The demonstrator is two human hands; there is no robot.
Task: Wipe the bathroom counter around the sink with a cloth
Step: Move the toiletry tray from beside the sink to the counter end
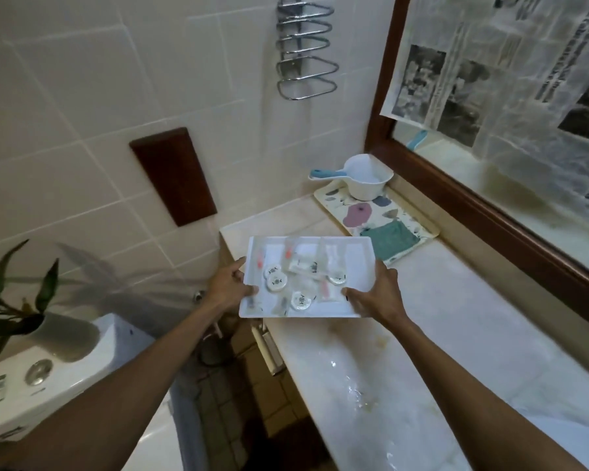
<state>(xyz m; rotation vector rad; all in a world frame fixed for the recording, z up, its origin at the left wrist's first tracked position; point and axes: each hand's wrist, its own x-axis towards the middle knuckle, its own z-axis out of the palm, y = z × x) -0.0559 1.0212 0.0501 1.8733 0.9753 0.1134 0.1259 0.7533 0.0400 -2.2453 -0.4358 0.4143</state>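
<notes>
Both my hands hold a white rectangular tray [356, 253] of small toiletries over the left end of the pale marble counter [456, 328]. My left hand [227, 287] grips its left edge and my right hand [376, 292] grips its right front corner. Round white soaps and clear sachets lie in the tray. A folded teal cloth [390, 241] rests behind it on a floral tray [334, 198]. Water glistens on the counter near me. The sink's white rim [558, 433] shows at the lower right edge.
A white ladle with a blue handle [364, 176] stands on the floral tray's far end. A wood-framed mirror [490, 205] covered with newspaper runs along the right. A toilet cistern [48, 379] and plant [11, 300] sit left, a chrome rack [305, 49] on the wall.
</notes>
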